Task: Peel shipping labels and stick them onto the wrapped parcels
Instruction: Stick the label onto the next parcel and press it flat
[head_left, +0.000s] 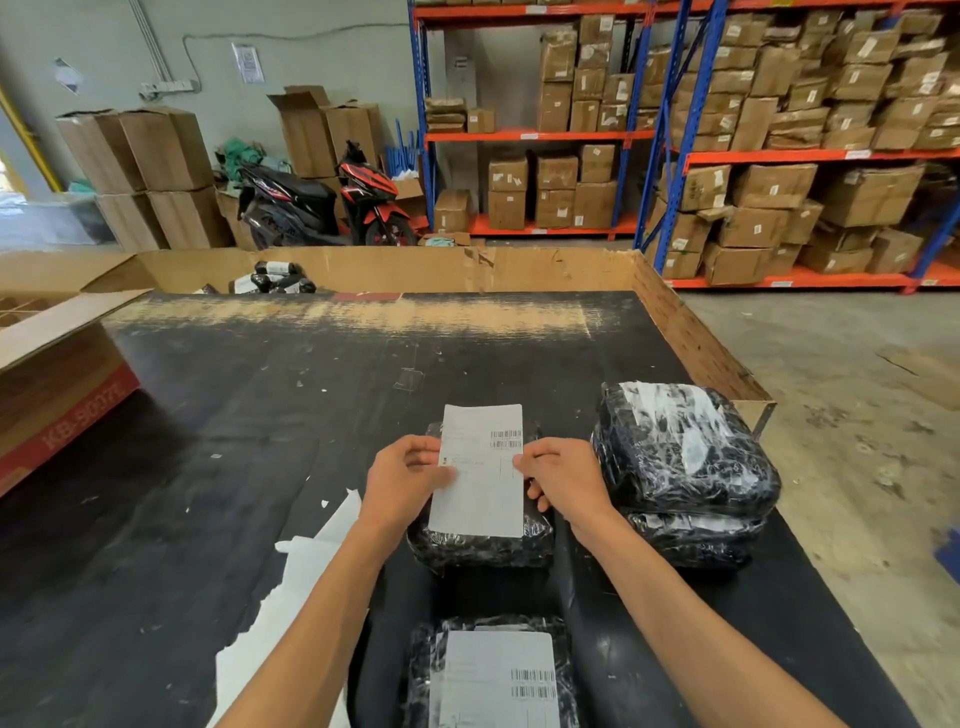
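Note:
A white shipping label (480, 467) with barcodes is held over a black wrapped parcel (478, 548) in the middle of the black table (260, 415). My left hand (402, 480) pinches the label's left edge and my right hand (563, 480) grips its right edge. A second black parcel (415, 675) at the near edge carries a label (498, 680) stuck on its top. To the right sits a stack of black wrapped parcels (685, 467).
Torn white backing paper (291, 582) lies left of my left arm. A cardboard bin (415, 267) behind the table holds several labelled parcels (275, 278). A brown carton (57, 384) lies at left. Shelves of boxes (753, 130) and a motorbike (322, 202) stand behind.

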